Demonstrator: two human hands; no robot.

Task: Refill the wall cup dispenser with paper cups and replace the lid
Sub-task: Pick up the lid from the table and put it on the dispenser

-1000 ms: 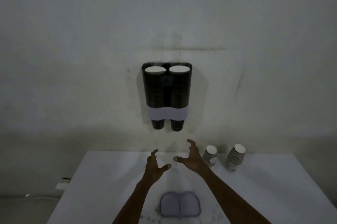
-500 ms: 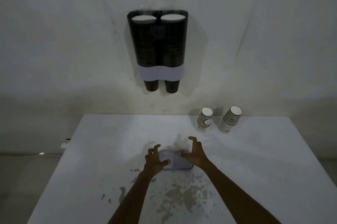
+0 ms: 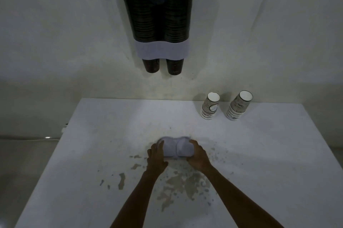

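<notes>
A dark twin-tube cup dispenser hangs on the wall, both tubes filled with stacked paper cups up to the open top, a pale band near its bottom. Its pale two-lobed lid lies on the white table. My left hand grips the lid's left end and my right hand grips its right end. Two short stacks of paper cups, one and another, stand upside down at the table's back right.
The tabletop has worn brown patches near my forearms. A white wall rises just behind the table. A cable and small light lie on the floor to the left.
My hands dropped from mid-air below the dispenser down to the lid and closed on its two ends. My view tilted downward, so the dispenser moved up in frame.
</notes>
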